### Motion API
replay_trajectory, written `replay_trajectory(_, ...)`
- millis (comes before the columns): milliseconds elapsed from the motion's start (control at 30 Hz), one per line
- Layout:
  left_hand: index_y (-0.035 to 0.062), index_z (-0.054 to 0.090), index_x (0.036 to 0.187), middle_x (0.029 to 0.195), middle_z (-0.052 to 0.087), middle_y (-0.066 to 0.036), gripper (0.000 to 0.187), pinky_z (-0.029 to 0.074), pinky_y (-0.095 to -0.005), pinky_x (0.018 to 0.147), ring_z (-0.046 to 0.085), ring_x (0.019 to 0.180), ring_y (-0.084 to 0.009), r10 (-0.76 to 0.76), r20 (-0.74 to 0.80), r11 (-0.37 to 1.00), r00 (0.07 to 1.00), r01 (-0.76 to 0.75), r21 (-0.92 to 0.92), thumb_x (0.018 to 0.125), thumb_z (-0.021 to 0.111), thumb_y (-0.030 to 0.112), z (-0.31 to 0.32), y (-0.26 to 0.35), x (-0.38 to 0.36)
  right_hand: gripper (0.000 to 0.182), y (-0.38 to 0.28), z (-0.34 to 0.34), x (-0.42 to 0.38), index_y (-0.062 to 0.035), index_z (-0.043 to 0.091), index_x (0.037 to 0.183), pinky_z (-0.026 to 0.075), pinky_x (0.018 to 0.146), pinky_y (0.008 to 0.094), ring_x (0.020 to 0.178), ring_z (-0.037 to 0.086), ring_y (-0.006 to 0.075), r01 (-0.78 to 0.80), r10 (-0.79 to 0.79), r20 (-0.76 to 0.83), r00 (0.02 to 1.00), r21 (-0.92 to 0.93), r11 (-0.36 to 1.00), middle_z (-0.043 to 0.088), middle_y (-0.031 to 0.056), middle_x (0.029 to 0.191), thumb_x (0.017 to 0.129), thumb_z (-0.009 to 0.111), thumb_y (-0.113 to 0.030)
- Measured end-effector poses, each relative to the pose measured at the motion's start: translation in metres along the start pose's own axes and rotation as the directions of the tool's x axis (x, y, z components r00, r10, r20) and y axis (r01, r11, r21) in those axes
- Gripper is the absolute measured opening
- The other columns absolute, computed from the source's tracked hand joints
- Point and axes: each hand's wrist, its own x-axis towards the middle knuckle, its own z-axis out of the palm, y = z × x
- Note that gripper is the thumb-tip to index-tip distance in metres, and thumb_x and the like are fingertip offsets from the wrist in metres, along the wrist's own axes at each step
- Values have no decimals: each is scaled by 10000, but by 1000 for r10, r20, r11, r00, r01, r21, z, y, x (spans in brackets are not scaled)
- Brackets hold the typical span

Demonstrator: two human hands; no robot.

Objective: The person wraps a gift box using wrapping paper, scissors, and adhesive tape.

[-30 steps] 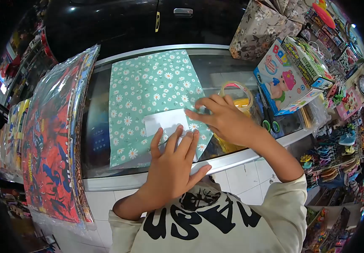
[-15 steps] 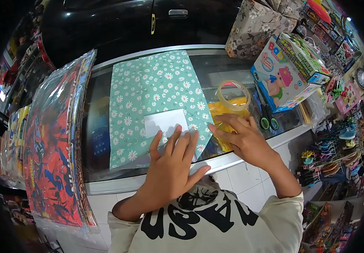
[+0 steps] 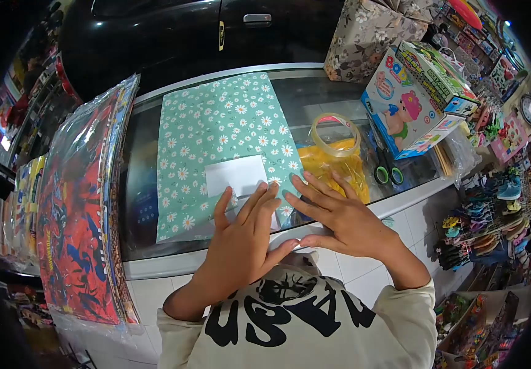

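Observation:
A sheet of green daisy-print wrapping paper point(image 3: 228, 123) lies on the glass counter, with a small white rectangle point(image 3: 235, 175) on its lower part. My left hand point(image 3: 241, 237) rests on the paper's near edge, fingers stretched out over the bottom of the white rectangle. Beside it, my right hand point(image 3: 348, 218) is spread at the paper's lower right edge, fingertips touching it. The two thumb tips almost meet at the counter's front rim. What lies beneath my fingers is hidden.
A roll of clear tape point(image 3: 355, 138) sits on a yellow plastic packet point(image 3: 333, 172). Right of it are scissors point(image 3: 388, 173), a baby toy box point(image 3: 398, 111) and a floral-wrapped parcel point(image 3: 364, 43). Plastic-wrapped prints point(image 3: 81, 234) stand at the left. A metal rim point(image 3: 173, 265) borders the counter.
My right hand has moved left and nearer, from the yellow packet to the paper's edge, bringing its thumb close to my left thumb. My left hand stays on the paper.

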Motion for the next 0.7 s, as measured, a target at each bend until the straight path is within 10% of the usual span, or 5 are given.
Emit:
replay_trajectory(433, 68, 410, 1340, 1404, 508, -128, 646, 26, -609, 1128, 479, 1311, -285, 19, -54, 999, 998, -18, 26, 835, 721, 326, -9, 6, -3, 572, -10, -7, -1, -363, 411, 1452, 74, 1119, 662, 1453, 121, 452, 54, -41, 127, 991, -99, 994, 168, 225, 1573, 946, 383, -628)
replay_trajectory(567, 123, 484, 1264, 1383, 541, -105, 538, 0, -550, 1155, 458, 1330, -256, 31, -344, 995, 938, 4, 99, 804, 735, 245, -34, 6, -33, 692, 2, -9, 0, -161, 194, 1534, 63, 1140, 616, 1466, 149, 383, -70, 54, 58, 997, 328, 942, 245, 190, 1561, 981, 449, -490)
replay_trajectory(700, 134, 513, 1229, 1374, 548, -107, 385, 51, -513, 1164, 448, 1332, -285, -185, -564, 955, 805, 283, 91, 866, 638, 164, -50, -21, -78, 556, 6, -6, -1, -86, 382, 1438, 94, 1151, 574, 1472, 184, 318, -68, 57, 55, 997, 228, 971, 276, 150, 1558, 977, 504, -370)
